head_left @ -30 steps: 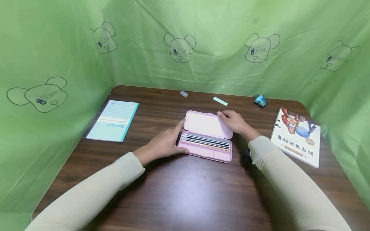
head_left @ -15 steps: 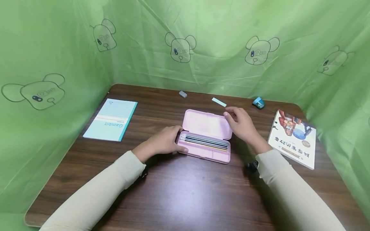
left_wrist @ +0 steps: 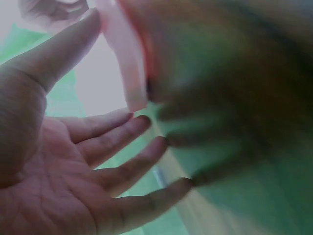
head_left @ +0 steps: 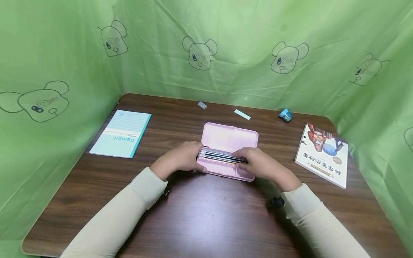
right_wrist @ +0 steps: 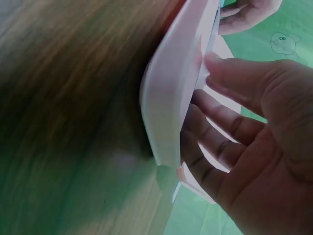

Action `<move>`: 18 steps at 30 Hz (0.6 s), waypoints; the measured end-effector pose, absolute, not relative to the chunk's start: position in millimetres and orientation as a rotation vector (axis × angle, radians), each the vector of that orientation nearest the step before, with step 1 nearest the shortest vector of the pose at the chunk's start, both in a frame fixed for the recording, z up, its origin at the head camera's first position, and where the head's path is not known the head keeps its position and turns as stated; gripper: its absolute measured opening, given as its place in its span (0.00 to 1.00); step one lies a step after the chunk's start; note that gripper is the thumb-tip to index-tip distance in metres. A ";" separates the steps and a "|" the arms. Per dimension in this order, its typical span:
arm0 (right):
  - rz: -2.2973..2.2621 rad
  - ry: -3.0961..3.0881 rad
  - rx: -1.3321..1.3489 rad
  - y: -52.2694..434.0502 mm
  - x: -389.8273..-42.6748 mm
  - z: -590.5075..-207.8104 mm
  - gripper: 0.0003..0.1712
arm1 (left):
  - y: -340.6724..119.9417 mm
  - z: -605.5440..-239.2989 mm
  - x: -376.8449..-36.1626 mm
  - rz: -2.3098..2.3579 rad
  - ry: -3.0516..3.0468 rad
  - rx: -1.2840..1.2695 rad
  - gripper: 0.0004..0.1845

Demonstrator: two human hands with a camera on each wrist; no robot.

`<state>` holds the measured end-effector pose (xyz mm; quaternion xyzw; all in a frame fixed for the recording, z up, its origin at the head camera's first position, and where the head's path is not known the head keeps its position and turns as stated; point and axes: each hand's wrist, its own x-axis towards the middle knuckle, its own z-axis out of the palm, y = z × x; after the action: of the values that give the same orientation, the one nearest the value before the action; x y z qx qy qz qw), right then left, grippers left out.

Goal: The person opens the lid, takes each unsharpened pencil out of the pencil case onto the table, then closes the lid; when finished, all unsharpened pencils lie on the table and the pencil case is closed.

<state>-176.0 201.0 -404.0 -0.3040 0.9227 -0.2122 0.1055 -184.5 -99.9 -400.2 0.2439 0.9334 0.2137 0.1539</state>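
An open pink pencil case (head_left: 229, 137) lies in the middle of the brown table (head_left: 206, 218), its lid folded back and flat. Several pencils (head_left: 219, 156) lie in its tray. My left hand (head_left: 195, 157) braces the case's left end; in the left wrist view the thumb (left_wrist: 73, 39) touches the pink edge (left_wrist: 128, 73) and the fingers stay straight. My right hand (head_left: 242, 159) reaches over the tray's right half, with its fingertips on the pencils. The right wrist view shows lightly bent fingers (right_wrist: 215, 117) behind the tray wall (right_wrist: 171, 98). No pencil shows as pinched.
A teal notebook (head_left: 120, 133) lies at the left. A picture book (head_left: 322, 154) lies at the right. Along the far edge sit a grey eraser (head_left: 202, 105), a mint strip (head_left: 242, 114) and a blue sharpener (head_left: 285, 115). Green cloth walls enclose three sides.
My right hand left the lid's far right corner and came down onto the pencils in the tray. The left hand stayed at the case's left end.
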 end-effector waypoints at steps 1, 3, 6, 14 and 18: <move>-0.613 2.716 -0.894 200.3 -176.4 -404.2 0.19 | -98.7 -397.7 -184.5 0.591 2.672 0.694 0.36; -0.598 2.715 -0.899 199.0 -177.6 -403.9 0.18 | -96.7 -394.1 -185.7 0.555 2.662 0.690 0.34; -0.580 2.719 -0.913 197.7 -180.8 -404.3 0.17 | -94.8 -393.2 -189.8 0.514 2.648 0.680 0.35; -0.508 2.673 -0.912 199.2 -181.3 -397.6 0.20 | -91.8 -414.2 -203.8 0.468 2.645 0.663 0.47; -0.481 2.650 -0.885 200.6 -181.5 -395.2 0.21 | -89.0 -397.4 -193.8 0.501 2.595 0.620 0.46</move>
<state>-181.5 200.6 -395.2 -0.3086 0.9238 -0.1676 0.1525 -193.8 -89.0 -397.4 0.2231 0.9342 0.1805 0.2119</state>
